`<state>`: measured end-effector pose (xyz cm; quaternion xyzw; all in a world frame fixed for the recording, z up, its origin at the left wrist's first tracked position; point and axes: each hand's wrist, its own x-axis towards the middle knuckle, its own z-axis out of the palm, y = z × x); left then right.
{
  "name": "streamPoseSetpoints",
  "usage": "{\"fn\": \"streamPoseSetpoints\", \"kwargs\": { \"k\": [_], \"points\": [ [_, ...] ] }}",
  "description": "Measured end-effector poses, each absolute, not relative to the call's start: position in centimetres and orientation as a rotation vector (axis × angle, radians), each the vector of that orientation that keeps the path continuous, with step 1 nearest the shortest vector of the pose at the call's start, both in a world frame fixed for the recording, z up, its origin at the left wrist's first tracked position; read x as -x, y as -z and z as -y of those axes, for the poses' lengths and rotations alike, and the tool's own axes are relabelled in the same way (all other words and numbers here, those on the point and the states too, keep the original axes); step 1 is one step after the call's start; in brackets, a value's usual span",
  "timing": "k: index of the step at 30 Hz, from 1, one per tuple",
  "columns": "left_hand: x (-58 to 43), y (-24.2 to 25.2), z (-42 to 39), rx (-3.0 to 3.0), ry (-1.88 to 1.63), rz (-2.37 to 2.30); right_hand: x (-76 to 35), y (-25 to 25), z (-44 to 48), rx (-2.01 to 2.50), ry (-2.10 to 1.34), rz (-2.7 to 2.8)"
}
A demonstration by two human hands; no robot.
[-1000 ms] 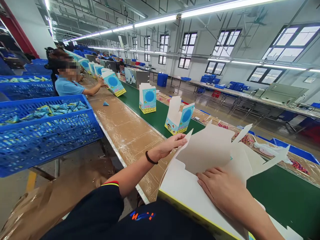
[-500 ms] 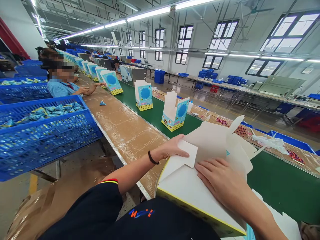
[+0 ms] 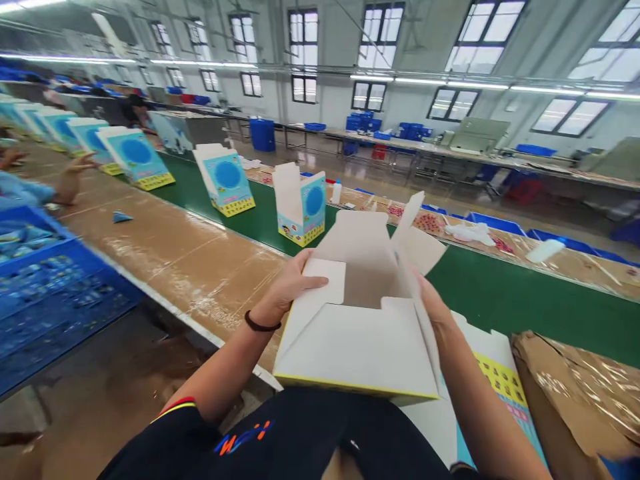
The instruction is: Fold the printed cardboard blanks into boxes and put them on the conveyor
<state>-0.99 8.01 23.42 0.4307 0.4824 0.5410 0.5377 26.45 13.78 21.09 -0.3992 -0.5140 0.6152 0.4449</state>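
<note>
Close to my body I hold a partly folded cardboard box (image 3: 355, 347), white inside with a yellow bottom edge, its flaps standing up and its opening facing away from me. My left hand (image 3: 295, 283) grips the left side, thumb lying over a white flap. On the right side my right hand (image 3: 433, 303) is wrapped round the outer wall, most of its fingers hidden behind the panel. Beneath my right arm lie flat printed box blanks (image 3: 505, 387) in white, yellow and blue.
Standing blue-and-yellow boxes (image 3: 227, 177) line the green conveyor belt (image 3: 470, 287). A small blue triangular packet (image 3: 121, 217) lies on the brown table (image 3: 200, 257). To the left are a blue crate (image 3: 65, 293) of packets and a co-worker's arm (image 3: 73, 180). Brown wrapping (image 3: 575, 387) lies at right.
My right hand has left the inside flaps and now grips the box's right wall. The box's mouth has opened out. My view has swung right.
</note>
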Motion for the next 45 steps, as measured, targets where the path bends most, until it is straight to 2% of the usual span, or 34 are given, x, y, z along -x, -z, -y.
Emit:
{"fn": "streamPoseSetpoints", "kwargs": {
  "k": [3,8,14,18,22,30,33,39,45],
  "points": [
    [1.3,-23.9,-7.7,-1.035,-1.242,-1.168,-25.1,-21.5,-13.3,1.007,-1.606,1.328],
    [1.2,-24.1,-7.6,-1.050,-1.263,-1.179,-25.2,-22.0,-12.7,0.968,-1.438,1.602],
    [1.3,-23.9,-7.4,-1.462,-1.241,-1.370,-25.7,-22.5,-11.9,0.892,-1.190,1.792],
    [2.0,-25.1,-7.5,-1.804,-0.952,-1.395,-26.2,-24.2,-11.8,0.923,-1.157,2.038],
    [2.3,-26.2,-8.3,-2.101,-0.581,-1.438,-25.7,-25.7,-12.1,1.102,-0.939,2.395],
    [0.9,-26.3,-8.6,-2.300,-0.112,-1.602,-23.1,-25.7,-11.8,1.310,-0.549,2.714],
    [1.2,-26.1,-8.4,-2.296,-0.190,-1.565,-23.5,-24.9,-12.0,1.208,-0.713,2.577],
    [1.7,-26.0,-7.7,-2.162,-0.699,-1.501,-23.5,-22.3,-11.8,1.051,-1.062,1.511],
    [2.2,-27.1,-6.4,-2.114,-0.929,-1.554,-22.9,-19.7,-10.1,1.074,-1.224,1.018]
  ]
}}
